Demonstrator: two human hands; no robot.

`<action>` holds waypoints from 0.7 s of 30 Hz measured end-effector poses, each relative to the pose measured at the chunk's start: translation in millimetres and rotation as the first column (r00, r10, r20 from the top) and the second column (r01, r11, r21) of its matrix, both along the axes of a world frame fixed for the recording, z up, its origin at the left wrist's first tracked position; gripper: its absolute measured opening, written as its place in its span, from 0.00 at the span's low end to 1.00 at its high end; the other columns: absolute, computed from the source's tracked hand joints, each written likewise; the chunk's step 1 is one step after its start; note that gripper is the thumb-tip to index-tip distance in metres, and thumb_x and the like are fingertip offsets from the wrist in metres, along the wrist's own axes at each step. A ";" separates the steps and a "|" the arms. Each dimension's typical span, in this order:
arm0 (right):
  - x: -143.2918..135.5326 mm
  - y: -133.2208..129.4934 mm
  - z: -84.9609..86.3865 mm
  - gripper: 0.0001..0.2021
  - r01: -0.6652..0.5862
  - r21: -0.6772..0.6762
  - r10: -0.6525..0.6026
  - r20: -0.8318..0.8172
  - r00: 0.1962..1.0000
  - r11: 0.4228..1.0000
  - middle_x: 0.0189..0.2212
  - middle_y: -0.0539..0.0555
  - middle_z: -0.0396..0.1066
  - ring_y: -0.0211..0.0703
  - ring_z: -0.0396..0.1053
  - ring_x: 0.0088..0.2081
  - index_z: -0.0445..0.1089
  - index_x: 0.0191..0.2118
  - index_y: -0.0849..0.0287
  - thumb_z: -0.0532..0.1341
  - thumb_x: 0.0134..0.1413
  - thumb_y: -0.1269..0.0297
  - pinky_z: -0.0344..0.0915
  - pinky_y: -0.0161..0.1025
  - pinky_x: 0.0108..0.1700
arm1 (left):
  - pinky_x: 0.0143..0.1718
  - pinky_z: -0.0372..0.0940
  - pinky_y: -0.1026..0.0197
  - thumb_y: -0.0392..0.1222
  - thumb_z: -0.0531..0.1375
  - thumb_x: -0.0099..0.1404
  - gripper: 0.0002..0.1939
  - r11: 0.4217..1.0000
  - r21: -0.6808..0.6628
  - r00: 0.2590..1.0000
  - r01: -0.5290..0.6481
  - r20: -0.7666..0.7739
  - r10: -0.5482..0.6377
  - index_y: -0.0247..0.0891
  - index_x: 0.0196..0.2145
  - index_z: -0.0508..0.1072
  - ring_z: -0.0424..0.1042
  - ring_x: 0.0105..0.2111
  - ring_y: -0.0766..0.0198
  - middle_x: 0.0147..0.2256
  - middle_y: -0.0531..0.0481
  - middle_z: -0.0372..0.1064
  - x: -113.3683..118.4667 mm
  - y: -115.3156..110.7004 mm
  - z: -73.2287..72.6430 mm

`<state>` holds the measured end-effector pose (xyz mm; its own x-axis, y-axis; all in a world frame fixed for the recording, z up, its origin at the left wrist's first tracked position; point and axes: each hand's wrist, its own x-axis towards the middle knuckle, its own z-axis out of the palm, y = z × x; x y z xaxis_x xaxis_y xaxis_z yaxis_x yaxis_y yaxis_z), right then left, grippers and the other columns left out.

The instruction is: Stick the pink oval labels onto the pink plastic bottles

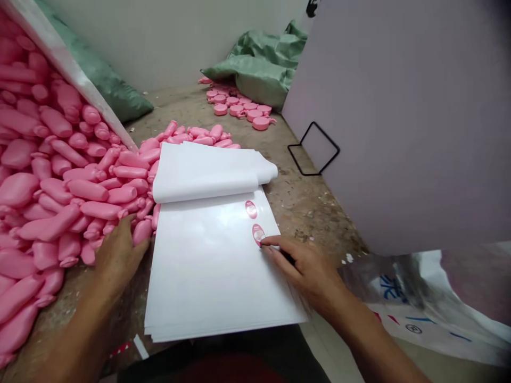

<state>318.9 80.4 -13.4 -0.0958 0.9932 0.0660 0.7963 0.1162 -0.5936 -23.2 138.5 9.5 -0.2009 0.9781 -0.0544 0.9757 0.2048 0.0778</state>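
A stack of white label sheets (199, 282) lies in front of me, its top sheets folded back at the far end. Two oval pink labels (250, 209) show near the right edge of the sheet. My right hand (297, 263) pinches the lower edge of the nearer oval label (257, 232), which still lies against the sheet. To the left, my left hand (120, 252) reaches into the pile of pink plastic bottles (99, 209), thumb and forefinger apart beside a bottle (142, 232). Its other fingers are partly hidden.
A tilted white-edged container (91, 101) spills bottles onto the worn table (319, 213). Green sacks (259, 80) and several round pink pieces (261, 123) are at the back. A pale panel (411, 127) with a black wire stand (315, 151) bounds the right side.
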 end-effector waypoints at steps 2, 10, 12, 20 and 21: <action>-3.6 -4.4 0.5 0.14 -0.055 0.024 0.054 0.028 0.998 0.998 0.39 0.52 0.82 0.52 0.79 0.38 0.78 0.43 0.51 0.54 0.63 0.62 0.65 0.46 0.39 | 0.49 0.67 0.47 0.51 0.50 0.68 0.27 0.999 -0.051 0.998 -0.006 0.059 0.009 0.35 0.60 0.64 0.70 0.55 0.41 0.56 0.35 0.70 -4.9 -8.0 8.8; 5.8 14.5 4.7 0.12 0.105 0.018 -0.102 -0.105 0.989 0.994 0.22 0.48 0.75 0.43 0.70 0.23 0.77 0.39 0.53 0.56 0.62 0.59 0.60 0.39 0.27 | 0.41 0.68 0.52 0.50 0.57 0.62 0.19 0.999 0.013 0.913 0.041 0.405 -0.042 0.43 0.50 0.67 0.74 0.42 0.51 0.44 0.47 0.73 49.8 -32.0 49.6; 8.6 25.6 1.2 0.10 0.142 0.064 -0.139 -0.052 0.989 0.988 0.21 0.47 0.74 0.43 0.69 0.23 0.76 0.38 0.54 0.57 0.61 0.60 0.59 0.39 0.28 | 0.41 0.68 0.55 0.42 0.55 0.61 0.13 0.960 0.057 0.778 0.273 0.574 -0.255 0.43 0.45 0.69 0.73 0.40 0.57 0.41 0.50 0.74 83.4 -29.1 44.7; 7.5 35.1 -7.7 0.07 -0.048 0.293 -0.005 0.179 0.984 0.955 0.28 0.48 0.78 0.41 0.72 0.28 0.73 0.36 0.55 0.57 0.64 0.66 0.54 0.41 0.33 | 0.53 0.66 0.42 0.30 0.54 0.53 0.36 0.641 -0.037 0.568 0.767 0.503 -0.651 0.38 0.61 0.69 0.68 0.52 0.46 0.66 0.44 0.60 154.8 -11.5 2.8; 7.3 34.0 -7.0 0.08 -0.063 0.306 0.003 0.192 0.981 0.950 0.29 0.48 0.79 0.41 0.73 0.28 0.73 0.36 0.55 0.57 0.65 0.67 0.53 0.41 0.34 | 0.52 0.66 0.41 0.30 0.54 0.53 0.37 0.628 -0.087 0.588 0.773 0.472 -0.658 0.38 0.62 0.68 0.68 0.51 0.45 0.68 0.44 0.57 156.4 -10.8 2.9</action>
